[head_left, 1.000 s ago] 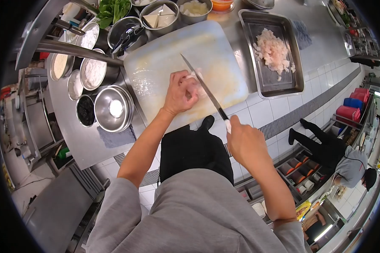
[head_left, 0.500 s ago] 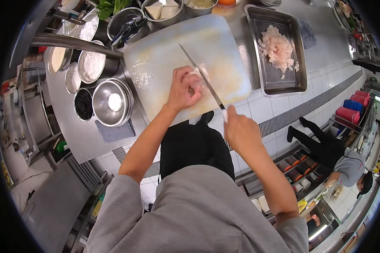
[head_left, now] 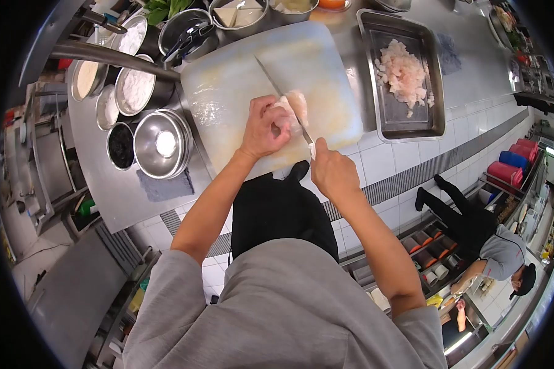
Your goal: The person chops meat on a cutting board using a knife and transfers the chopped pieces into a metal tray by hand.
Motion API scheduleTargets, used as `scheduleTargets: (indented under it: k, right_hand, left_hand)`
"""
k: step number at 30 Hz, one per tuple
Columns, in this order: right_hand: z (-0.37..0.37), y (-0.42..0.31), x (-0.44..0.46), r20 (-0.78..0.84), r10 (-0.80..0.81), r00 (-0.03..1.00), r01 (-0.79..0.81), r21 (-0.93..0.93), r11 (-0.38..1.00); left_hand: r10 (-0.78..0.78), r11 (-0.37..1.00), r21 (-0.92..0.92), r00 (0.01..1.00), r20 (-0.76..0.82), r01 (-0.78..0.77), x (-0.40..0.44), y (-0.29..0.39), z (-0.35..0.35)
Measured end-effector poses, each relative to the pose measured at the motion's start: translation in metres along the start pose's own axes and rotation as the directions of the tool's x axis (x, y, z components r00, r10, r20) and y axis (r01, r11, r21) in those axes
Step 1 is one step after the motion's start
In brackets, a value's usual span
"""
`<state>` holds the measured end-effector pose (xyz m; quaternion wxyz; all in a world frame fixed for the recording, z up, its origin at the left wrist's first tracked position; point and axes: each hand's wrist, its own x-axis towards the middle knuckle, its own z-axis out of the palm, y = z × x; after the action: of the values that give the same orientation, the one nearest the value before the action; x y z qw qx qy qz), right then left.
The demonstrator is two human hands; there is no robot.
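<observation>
A white cutting board (head_left: 228, 74) lies on the steel counter, with a piece of pale pink raw meat (head_left: 298, 103) on it. My left hand (head_left: 266, 129) is closed, its curled fingertips pressing on the left part of the meat. In my right hand (head_left: 336, 173) I grip the handle of a long knife (head_left: 271, 79). Its blade slants up and left across the meat, close to my left fingertips, and the tip reaches over the board. Meat shows on both sides of the blade; my left fingers hide some of it.
Right of the board, a metal tray (head_left: 438, 111) holds a heap of diced pale meat (head_left: 403, 72). Bowls of white powder (head_left: 135, 89) and stacked steel bowls (head_left: 157, 144) stand at left. A metal bar (head_left: 117, 59) reaches toward the board's corner. Another person (head_left: 498, 252) works far right.
My right hand and the knife have moved left and slightly up. More of the meat shows right of the blade. My left hand stays nearly in place on the meat.
</observation>
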<state>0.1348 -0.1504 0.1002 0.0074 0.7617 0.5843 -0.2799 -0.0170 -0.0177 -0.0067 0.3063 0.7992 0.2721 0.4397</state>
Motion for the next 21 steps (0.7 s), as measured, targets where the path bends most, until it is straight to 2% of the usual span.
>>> scheduleTargets:
  k: [2, 4, 8, 11, 17, 21]
  right_hand:
    - [-0.008, 0.007, -0.009, -0.005, -0.018, 1.0, 0.018, 0.009, 1.0]
    - [-0.02, 0.007, -0.037, 0.061, 0.019, 0.998, -0.015, -0.065, 0.998]
    - [0.025, 0.017, -0.029, 0.069, 0.065, 0.996, -0.062, -0.044, 0.997]
    - [0.038, 0.019, -0.01, -0.014, 0.015, 1.0, -0.015, 0.046, 0.999]
    - [0.038, 0.034, -0.014, -0.002, 0.03, 1.0, -0.03, 0.066, 0.997]
    - [0.03, 0.056, 0.002, -0.024, -0.032, 0.999, 0.036, 0.196, 0.98]
  left_hand:
    - [0.008, 0.999, 0.036, 1.0, 0.007, -0.008, -0.001, -0.002, 0.001]
    - [0.007, 1.0, 0.024, 1.0, 0.001, -0.007, 0.0, -0.002, 0.002]
    - [0.007, 1.0, 0.012, 1.0, -0.008, -0.007, 0.0, -0.002, 0.001]
    - [0.029, 0.999, 0.04, 0.999, -0.02, -0.028, 0.0, -0.005, 0.001]
    - [0.02, 0.999, 0.044, 1.0, 0.006, -0.02, -0.007, -0.009, 0.0]
    - [0.053, 0.997, 0.063, 0.999, 0.0, -0.053, -0.009, -0.01, 0.0]
